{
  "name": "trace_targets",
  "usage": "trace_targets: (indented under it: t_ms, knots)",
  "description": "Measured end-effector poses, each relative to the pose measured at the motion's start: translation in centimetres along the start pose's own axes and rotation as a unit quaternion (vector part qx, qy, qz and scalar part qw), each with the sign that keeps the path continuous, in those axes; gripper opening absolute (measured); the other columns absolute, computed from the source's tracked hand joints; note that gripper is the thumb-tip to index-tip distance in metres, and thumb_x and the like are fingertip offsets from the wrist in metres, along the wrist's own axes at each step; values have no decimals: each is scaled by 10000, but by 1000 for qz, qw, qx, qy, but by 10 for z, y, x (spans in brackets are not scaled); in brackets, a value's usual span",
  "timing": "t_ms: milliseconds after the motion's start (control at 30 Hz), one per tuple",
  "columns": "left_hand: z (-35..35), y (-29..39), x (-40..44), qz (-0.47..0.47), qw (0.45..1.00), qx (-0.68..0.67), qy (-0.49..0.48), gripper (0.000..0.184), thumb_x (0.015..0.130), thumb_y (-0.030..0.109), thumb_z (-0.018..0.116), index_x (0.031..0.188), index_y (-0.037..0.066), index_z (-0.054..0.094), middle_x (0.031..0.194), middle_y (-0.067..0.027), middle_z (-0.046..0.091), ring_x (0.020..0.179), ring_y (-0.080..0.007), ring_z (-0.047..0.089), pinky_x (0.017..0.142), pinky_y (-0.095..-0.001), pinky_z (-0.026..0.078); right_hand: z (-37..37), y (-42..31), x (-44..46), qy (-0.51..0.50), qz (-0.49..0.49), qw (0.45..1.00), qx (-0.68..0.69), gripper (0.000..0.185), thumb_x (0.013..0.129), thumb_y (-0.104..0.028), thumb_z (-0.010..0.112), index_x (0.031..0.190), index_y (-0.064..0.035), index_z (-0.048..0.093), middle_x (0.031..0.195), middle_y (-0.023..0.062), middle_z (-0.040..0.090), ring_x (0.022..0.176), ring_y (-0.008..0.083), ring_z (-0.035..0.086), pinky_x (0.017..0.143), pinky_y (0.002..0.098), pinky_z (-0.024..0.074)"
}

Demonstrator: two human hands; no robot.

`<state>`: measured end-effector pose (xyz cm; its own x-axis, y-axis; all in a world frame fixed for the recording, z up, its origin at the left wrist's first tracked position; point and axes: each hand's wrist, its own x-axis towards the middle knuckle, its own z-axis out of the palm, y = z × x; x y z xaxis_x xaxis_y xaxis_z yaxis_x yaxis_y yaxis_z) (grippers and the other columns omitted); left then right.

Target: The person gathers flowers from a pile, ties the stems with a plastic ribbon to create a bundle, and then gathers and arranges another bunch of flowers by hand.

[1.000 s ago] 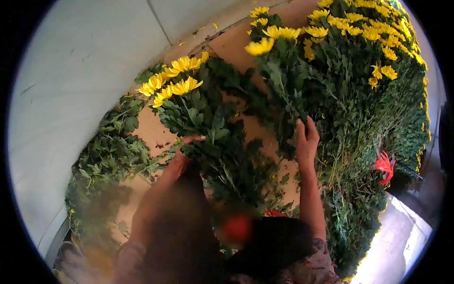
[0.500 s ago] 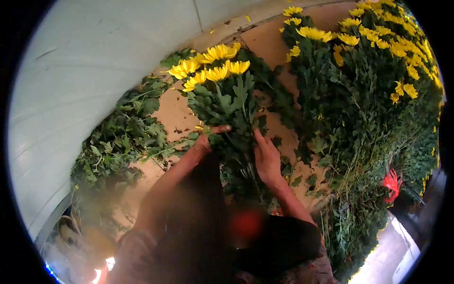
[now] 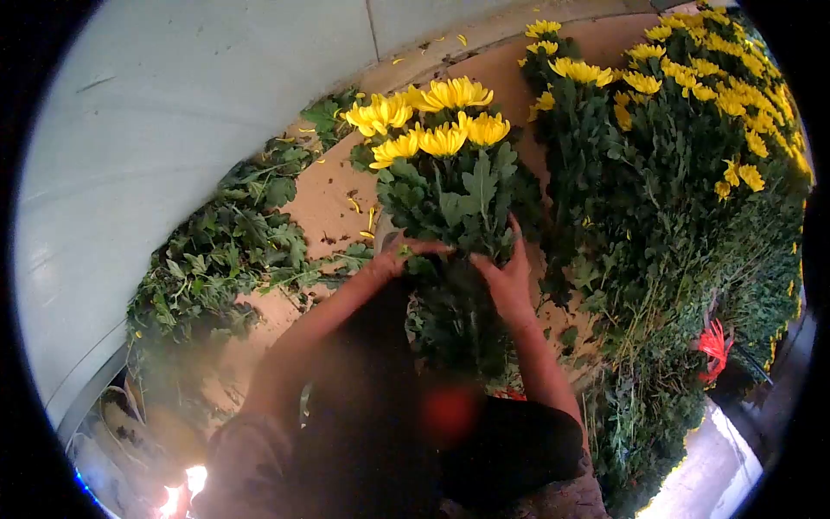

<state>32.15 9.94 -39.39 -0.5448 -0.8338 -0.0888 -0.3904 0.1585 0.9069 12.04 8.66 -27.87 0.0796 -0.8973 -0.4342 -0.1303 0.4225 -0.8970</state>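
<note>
A bunch of yellow chrysanthemums (image 3: 450, 186) stands upright in front of me, blooms at the top and dark green leaves below. My left hand (image 3: 402, 257) is closed on the left side of its leafy stems. On the right side, my right hand (image 3: 507, 272) wraps round the same stems, its thumb across the front and fingers partly behind the leaves. Both hands grip just below the blooms' upper leaves. The lower stems are partly hidden by shadow and dark clothing.
A large heap of yellow chrysanthemums (image 3: 657, 190) fills the right side, with red ties (image 3: 714, 350) at its lower edge. Loose leaves (image 3: 216, 255) lie at left beside a pale curved wall (image 3: 173, 112). Brown cardboard (image 3: 333, 203) lies beneath, with scattered petals.
My right hand has come left from the heap onto the bunch's stems. The bunch, now in both hands, is more upright and appears farther right as the view has shifted.
</note>
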Motion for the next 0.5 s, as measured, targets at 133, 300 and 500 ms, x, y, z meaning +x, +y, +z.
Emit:
trace_targets:
  t_ms: [133, 300, 500]
  knots:
    - [-16, 34, 7, -248, 803, -538, 66, 426, 813, 203, 719, 1167, -5, 606, 1125, -71, 642, 1044, -158, 580, 933, -334, 450, 6, -5, 2, 66, 0, 994, 87, 738, 782, 12, 663, 1416, -17, 287, 1272, 128, 521, 1152, 211, 515, 1001, 329, 394]
    - [-23, 41, 6, -276, 767, -575, 74, 448, 821, 215, 714, 1190, -4, 586, 1123, -60, 636, 1032, -167, 578, 899, -336, 466, -11, 14, 3, 37, 44, 981, 183, 585, 836, -28, 640, 1355, -29, 369, 1236, 100, 540, 1087, 191, 547, 924, 326, 449]
    - [-32, 58, 12, -216, 829, -516, -25, 459, 832, 232, 696, 1218, 19, 567, 1167, -55, 612, 1039, -162, 559, 919, -341, 444, -21, 45, 2, 92, 130, 964, 211, 407, 883, -108, 631, 1244, -42, 457, 1143, 73, 593, 994, 191, 595, 820, 329, 497]
